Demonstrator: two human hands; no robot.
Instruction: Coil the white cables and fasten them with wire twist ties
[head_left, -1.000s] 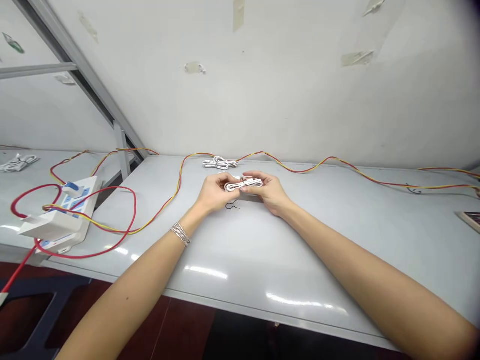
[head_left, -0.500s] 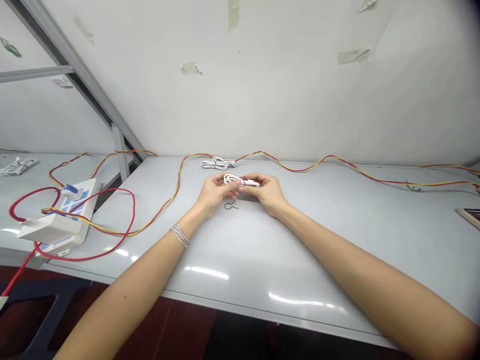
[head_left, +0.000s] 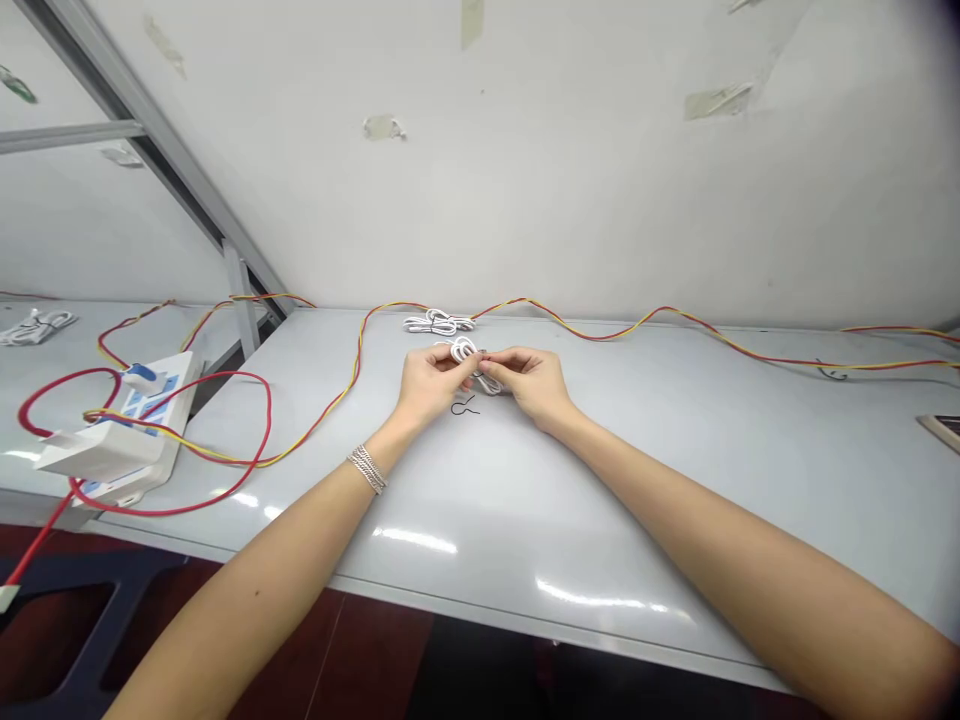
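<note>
The left arm [head_left: 255, 590] and right arm [head_left: 735, 530] reach forward and inward over the table [head_left: 825, 430] from its near edge. Near its middle, the left hand [head_left: 433, 385] and right hand [head_left: 534, 385] meet, palms down. Their fingers [head_left: 499, 360] curl inward, pinching together, and both wrists are slightly bent.

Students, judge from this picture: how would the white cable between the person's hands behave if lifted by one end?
The white cable is probably floppy, since it bends into tight loops. It is likely light, as the fingertips of the left hand and right hand seem to carry it. Released, its loops may slacken.
</note>
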